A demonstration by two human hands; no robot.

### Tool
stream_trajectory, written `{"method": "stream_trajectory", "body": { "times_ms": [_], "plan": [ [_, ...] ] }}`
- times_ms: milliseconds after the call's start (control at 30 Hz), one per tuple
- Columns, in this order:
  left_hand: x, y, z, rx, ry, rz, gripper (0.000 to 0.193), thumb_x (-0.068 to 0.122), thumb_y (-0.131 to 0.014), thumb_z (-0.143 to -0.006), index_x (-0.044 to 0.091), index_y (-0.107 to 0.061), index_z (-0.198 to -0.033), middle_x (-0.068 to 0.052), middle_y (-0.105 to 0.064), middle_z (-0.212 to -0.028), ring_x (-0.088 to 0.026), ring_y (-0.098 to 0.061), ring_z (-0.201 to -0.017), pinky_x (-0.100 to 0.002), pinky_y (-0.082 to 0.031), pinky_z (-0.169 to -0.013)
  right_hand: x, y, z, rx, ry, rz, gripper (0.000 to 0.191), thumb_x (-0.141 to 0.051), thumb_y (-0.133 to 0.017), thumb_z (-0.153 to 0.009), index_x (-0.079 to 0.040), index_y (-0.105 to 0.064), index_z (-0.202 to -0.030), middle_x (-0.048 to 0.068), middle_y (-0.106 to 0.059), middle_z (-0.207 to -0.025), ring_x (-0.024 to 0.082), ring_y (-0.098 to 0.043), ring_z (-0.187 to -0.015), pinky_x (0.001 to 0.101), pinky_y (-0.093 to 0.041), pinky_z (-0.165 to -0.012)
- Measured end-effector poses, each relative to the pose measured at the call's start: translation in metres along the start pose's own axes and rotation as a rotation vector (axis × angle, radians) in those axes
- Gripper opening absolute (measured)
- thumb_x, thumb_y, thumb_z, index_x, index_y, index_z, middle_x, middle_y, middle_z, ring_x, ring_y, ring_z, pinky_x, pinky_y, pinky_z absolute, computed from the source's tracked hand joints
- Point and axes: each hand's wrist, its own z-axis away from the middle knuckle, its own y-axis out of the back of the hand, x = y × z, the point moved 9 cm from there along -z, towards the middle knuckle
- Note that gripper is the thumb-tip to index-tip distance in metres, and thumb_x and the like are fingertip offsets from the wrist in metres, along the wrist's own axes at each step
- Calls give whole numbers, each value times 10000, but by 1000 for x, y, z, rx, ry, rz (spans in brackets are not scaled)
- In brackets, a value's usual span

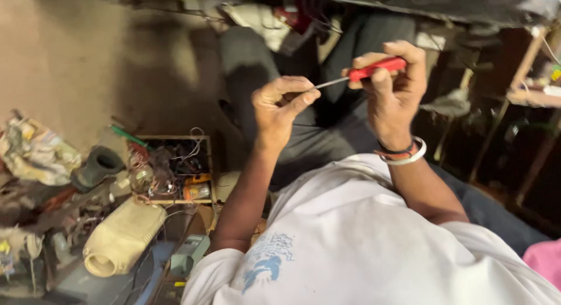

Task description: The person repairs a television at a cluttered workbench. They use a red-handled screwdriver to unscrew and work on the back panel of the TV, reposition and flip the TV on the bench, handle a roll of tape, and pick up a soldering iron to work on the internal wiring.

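The person's right hand (392, 86) is gripping a red-handled screwdriver (365, 72), its fingers closed around the handle, holding it up in front of the chest. The left hand (281, 103) is pinching its fingers together at the metal tip; whatever it holds is too small to tell. Far to the left, a wooden box (205, 165) of wires is sitting beside a cream plastic jug (120, 238).

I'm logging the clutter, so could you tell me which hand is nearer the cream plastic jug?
Left. The left hand is above-right of the cream plastic jug; the right hand is farther right.
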Motion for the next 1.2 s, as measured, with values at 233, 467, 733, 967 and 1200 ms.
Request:
{"method": "stream_trajectory", "body": {
  "times_ms": [233, 467, 733, 967, 1200],
  "plan": [
    [-15, -30, -12, -60, -17, -22, 129, -57, -774, -950, -12, -693, -1039, -125, -739, -1054, -135, -692, -887, -257, -577, -825, -17, 31, 1, 73, 30, 4, 337, -197, -670, -1169, -62, -454, -1391, 184, -707, -1142, 216, -689, -849, 395, -638, -919],
    [-7, -48, -21, -52, -109, -162, 116, -75, -781, -930, -18, -740, -1023, -99, -735, -1074, -135, -696, -932, -261, -593, -847, -11, 51, -3, 171, 6, 45, 376, -192, -715, -1154, -45, -468, -1396, 183, -719, -1108, 210, -697, -840, 353, -627, -828],
    [28, -62, -34, -93, -336, -449, 144, -3, -813, -905, 39, -754, -1029, -42, -760, -1023, -93, -747, -905, -215, -624, -799, -7, 41, -20, 75, -39, 5, 597, -101, -803, -1163, -148, -350, -1548, 138, -690, -1105, 193, -670, -879, 267, -558, -783],
    [-3, -78, -39, -11, -222, -146, 150, 3, -819, -945, -6, -746, -1076, -30, -759, -999, -45, -693, -878, -195, -584, -773, 15, 62, -19, 263, -39, -276, 628, -83, -742, -1169, -130, -305, -1618, 149, -647, -1073, 155, -627, -831, 221, -519, -735],
    [-18, -93, -46, -114, -1, 120, 532, -11, -801, -969, 6, -575, -1451, -101, -750, -1133, -98, -713, -996, -244, -591, -937, 8, 67, -14, 340, -2, -343, 584, -82, -699, -1144, -152, -318, -1581, 150, -670, -1127, 179, -683, -889, 225, -553, -754]
  ]
}}
